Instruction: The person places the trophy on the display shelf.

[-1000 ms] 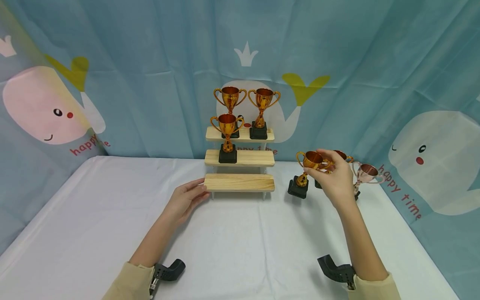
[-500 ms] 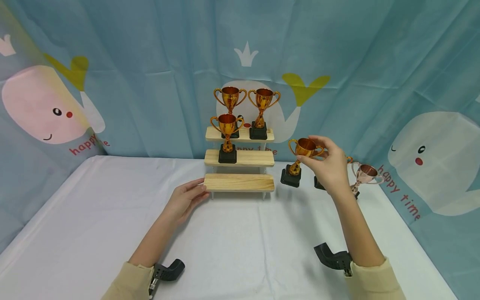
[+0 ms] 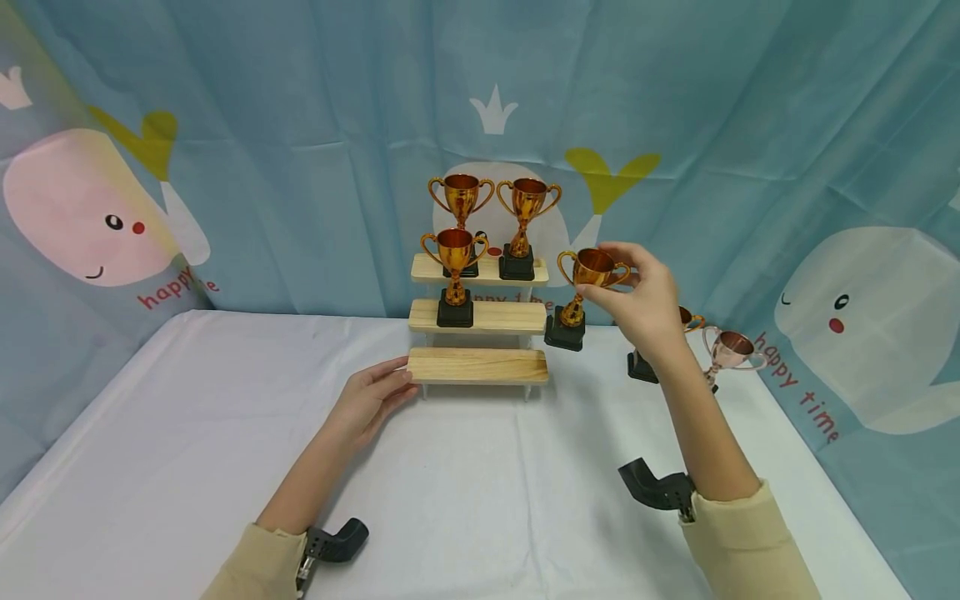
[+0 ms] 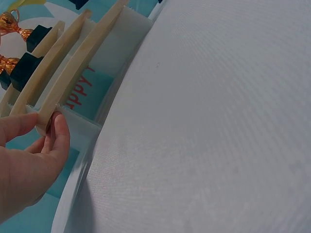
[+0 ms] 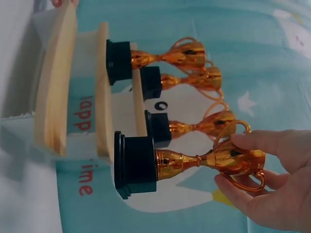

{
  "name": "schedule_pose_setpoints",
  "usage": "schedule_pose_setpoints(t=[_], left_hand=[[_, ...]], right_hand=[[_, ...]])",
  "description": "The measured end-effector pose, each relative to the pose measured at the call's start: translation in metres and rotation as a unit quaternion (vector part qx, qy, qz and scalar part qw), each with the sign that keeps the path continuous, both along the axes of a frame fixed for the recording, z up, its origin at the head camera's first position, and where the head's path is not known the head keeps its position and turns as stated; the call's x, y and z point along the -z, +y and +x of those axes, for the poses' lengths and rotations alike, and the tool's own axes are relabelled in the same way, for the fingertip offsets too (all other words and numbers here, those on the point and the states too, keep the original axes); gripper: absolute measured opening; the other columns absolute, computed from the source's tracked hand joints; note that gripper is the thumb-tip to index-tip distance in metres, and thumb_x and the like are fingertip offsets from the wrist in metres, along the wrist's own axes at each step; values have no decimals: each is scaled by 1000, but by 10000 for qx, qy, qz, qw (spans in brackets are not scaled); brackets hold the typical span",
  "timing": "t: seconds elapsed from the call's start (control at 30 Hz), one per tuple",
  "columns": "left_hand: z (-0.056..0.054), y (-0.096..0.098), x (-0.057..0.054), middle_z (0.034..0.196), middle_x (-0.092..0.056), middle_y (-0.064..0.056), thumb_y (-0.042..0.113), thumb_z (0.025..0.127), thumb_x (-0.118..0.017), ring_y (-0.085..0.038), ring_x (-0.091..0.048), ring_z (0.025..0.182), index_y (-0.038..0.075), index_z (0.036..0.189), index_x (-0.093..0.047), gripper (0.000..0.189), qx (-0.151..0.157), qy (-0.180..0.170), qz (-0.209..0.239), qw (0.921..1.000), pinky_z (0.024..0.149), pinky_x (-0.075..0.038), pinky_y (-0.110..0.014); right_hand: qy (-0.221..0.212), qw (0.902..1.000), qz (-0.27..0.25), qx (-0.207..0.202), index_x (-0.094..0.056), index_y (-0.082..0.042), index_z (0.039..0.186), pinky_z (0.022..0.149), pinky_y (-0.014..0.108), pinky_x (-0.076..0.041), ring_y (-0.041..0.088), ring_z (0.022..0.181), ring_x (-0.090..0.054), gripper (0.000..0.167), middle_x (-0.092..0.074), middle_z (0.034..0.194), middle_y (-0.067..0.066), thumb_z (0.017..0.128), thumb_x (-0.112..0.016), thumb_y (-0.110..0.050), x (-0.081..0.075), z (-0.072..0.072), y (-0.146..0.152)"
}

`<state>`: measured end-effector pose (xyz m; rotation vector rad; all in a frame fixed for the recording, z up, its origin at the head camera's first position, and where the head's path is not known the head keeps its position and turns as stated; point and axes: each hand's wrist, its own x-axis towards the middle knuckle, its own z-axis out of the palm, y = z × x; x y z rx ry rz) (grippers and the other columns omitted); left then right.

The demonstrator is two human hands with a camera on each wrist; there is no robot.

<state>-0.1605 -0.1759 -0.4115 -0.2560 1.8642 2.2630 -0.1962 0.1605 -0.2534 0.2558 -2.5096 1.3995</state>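
My left hand (image 3: 375, 402) pinches the left end of the lowest board of a three-step wooden display stand (image 3: 480, 365); in the left wrist view the thumb is above the board and fingers lie under it. My right hand (image 3: 647, 307) holds a gold trophy cup (image 5: 194, 160) by its bowl, between thumb and fingers. That cup hangs slightly tilted just right of the stand, its black base near the middle step's right end. Two gold trophies, one left (image 3: 461, 193) and one right (image 3: 528, 200), stand on the top step. Another gold trophy (image 3: 455, 248) stands on the middle step's left half.
On the table's right side, partly behind my right arm, stand a gold trophy (image 3: 642, 367) and a pinkish trophy (image 3: 729, 348). A white cloth covers the table (image 3: 465, 500). A blue printed curtain (image 3: 300, 208) hangs close behind the stand.
My right hand has carried the gold trophy cup left and upward, toward the stand. More of the gold trophy behind that arm shows. My left hand has stayed on the board.
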Motion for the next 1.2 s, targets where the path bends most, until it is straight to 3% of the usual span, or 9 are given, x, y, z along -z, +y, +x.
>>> schedule_pose_setpoints(t=[0.17,0.4,0.63,1.2], left_hand=[[0,0,0,156,-41,-28,5,111,-51,-5,-65,104,-9,160,-33,54,0,15,19,10000,97,-59,-18],[0,0,0,157,-40,-29,5,111,-51,-5,-65,104,-9,160,-34,54,24,40,37,10000,97,-59,-18],[0,-1,0,158,-39,-30,3,111,-51,-4,-66,103,-10,160,-33,54,20,81,52,10000,96,-59,-18],[0,-1,1,157,-39,-30,4,111,-50,-3,-65,103,-11,160,-32,54,81,187,13,9998,96,-58,-17]], right_hand=[[67,9999,-13,-96,-56,-3,149,87,31,-54,36,124,-61,60,-59,147,17,94,-80,-7,-6,-7,-9],[90,9996,-11,-285,-56,0,149,103,46,-52,34,133,-54,59,-57,149,18,94,-80,-5,-11,-18,-20],[-12,9984,9,-566,-56,0,148,118,48,-42,32,140,-48,60,-56,150,17,94,-80,-6,-12,-28,-31],[-176,9974,-69,-699,-57,0,147,118,48,-45,33,138,-51,60,-55,152,18,92,-81,-3,0,-47,-54]])
